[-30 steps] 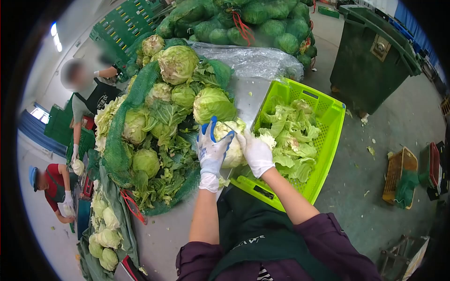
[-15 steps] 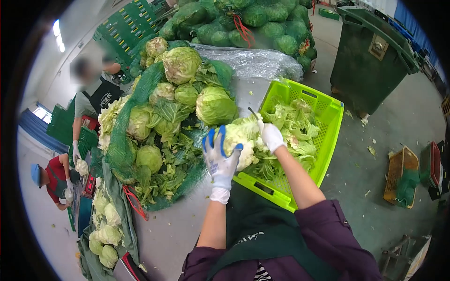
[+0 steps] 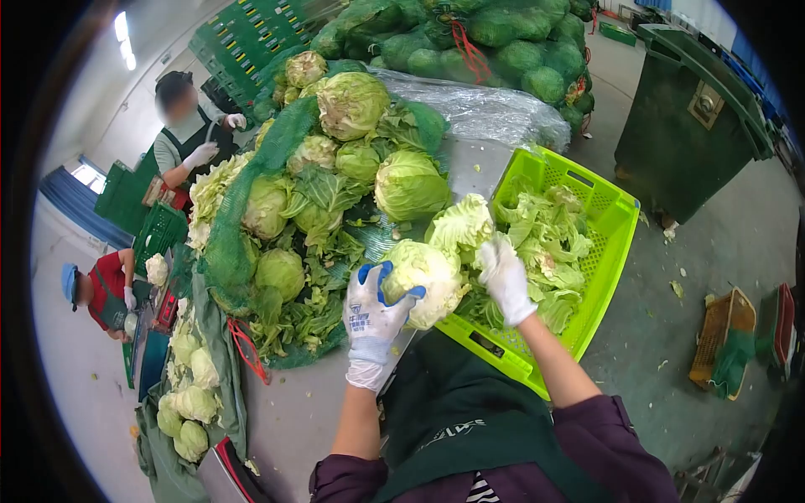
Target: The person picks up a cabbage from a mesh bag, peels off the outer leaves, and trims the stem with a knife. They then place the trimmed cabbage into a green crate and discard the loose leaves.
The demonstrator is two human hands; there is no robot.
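My left hand (image 3: 371, 314), in a white glove with blue fingertips, is closed round the side of a pale green cabbage (image 3: 423, 283). The cabbage is held above the near left edge of a bright green crate (image 3: 599, 289). A loosened outer leaf (image 3: 461, 228) stands up from its far side. My right hand (image 3: 506, 281), white-gloved and blurred, is closed beside the cabbage, over the crate. The knife that showed in it half a second ago is hidden now. Loose cabbage leaves (image 3: 549, 256) lie in the crate.
Cabbages (image 3: 411, 186) and leaves lie heaped in a green net (image 3: 225, 243) on the left. Full net sacks (image 3: 503, 50) are stacked behind. A dark green bin (image 3: 683, 126) stands right. Two co-workers (image 3: 194, 138) work at the far left; trimmed cabbages (image 3: 197, 402) lie near them.
My left hand has tilted the cabbage and brought it slightly nearer. A large leaf has come away from its side. My right hand has moved down and right, and the blade no longer shows.
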